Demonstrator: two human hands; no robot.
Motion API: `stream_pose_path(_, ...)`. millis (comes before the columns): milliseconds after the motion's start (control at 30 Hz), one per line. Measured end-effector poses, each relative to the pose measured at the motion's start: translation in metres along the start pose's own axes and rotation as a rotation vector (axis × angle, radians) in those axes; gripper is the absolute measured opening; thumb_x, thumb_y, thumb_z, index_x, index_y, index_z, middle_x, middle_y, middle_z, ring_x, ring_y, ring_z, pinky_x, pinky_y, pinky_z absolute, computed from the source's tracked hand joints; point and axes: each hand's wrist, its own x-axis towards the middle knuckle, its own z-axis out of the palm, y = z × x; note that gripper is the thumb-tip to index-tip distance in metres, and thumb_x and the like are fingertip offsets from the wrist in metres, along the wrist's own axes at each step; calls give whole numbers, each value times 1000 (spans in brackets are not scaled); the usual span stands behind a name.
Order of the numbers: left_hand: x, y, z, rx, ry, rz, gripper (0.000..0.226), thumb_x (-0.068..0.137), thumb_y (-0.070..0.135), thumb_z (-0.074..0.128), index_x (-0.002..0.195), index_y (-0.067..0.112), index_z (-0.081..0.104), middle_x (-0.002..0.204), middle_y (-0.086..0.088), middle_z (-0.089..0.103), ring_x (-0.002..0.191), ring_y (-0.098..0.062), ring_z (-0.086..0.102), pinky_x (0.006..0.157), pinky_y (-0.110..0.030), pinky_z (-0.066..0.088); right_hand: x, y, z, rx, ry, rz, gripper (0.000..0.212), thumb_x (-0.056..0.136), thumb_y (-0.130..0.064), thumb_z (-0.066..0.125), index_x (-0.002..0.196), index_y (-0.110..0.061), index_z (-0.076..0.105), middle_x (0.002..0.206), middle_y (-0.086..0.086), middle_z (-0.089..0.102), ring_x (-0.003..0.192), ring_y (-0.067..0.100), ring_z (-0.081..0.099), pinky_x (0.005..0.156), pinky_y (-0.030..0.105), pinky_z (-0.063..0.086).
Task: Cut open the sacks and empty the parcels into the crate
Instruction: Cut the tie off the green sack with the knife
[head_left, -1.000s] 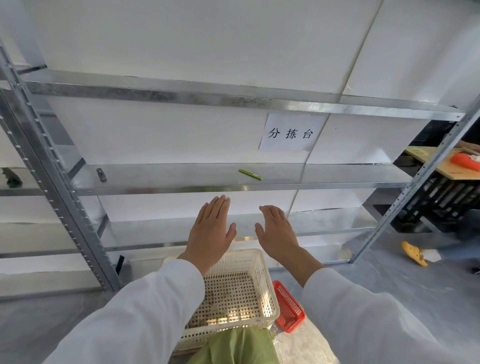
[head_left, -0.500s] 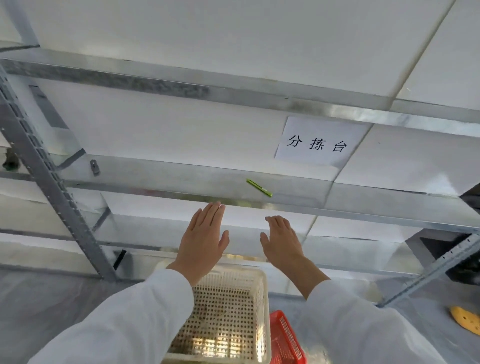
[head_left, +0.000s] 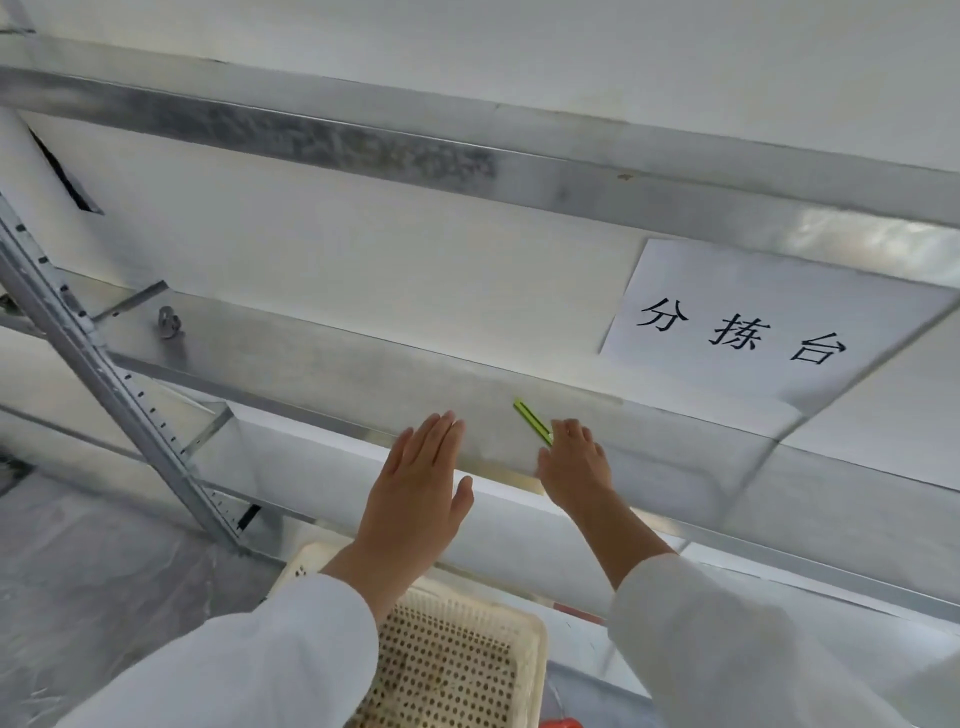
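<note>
step in hand, as judged: fetch the cutting tool before any sack is opened. no sack or parcel is in view.

right grip (head_left: 574, 467): fingers nearly straight, extended forward. the fingertips (head_left: 571, 430) meet the near end of the green cutter (head_left: 530, 418). nothing is enclosed; whether the tips actually touch the tool cannot be told.

left grip (head_left: 415, 499): flat, fingers straight and together, thumb out, holding nothing. it hovers just left of the right grip, over the front edge of the metal shelf (head_left: 311, 364).

cutter location: flat on the shelf, running diagonally away from the right grip's fingertips, forward and to the left.

crate (head_left: 537, 649): cream, perforated, below and behind both grips, between the sleeves.

handling, as judged: the cutter looks slim, stiff and light, and should slide easily on bare metal. a pinch across its narrow sides at the near end, thumb against index, seems suitable; pressing from above may only push it away. the blade state is not visible, so the far end is best avoided.

a paper sign (head_left: 753, 332) hangs above and right of the right grip.
</note>
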Motion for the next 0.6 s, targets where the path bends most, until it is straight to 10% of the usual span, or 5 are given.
stream_pose_path(267, 4, -5, 17, 55, -39, -16, 57, 86, 26, 66, 136, 4, 51, 142, -10, 50, 132, -24, 47, 110, -43, 36, 44, 2, 16, 22, -96, 97, 31, 96, -15, 48, 124, -7, 40, 124, 8, 48, 115, 29, 54, 83, 36, 47)
stream_pose_path(433, -2, -10, 1, 47, -21, -23, 56, 91, 27, 60, 140, 5, 46, 146, -9, 46, 136, -23, 41, 115, -39, 28, 22, -2, -6, 322, -400, 195, 10, 91, -11, 53, 84, -4, 51, 79, 12, 59, 69, 28, 60, 59, 26, 44)
stream_pose_path(600, -16, -29, -37, 34, -19, -38, 57, 98, 31, 45, 149, 10, 29, 156, -4, 28, 145, -17, 21, 120, -32, 9, -43, -39, -28, 915, -375, 283, 20, 103, -10, 36, 104, 3, 50, 65, 10, 59, 43, 15, 55, 48, 25, 48)
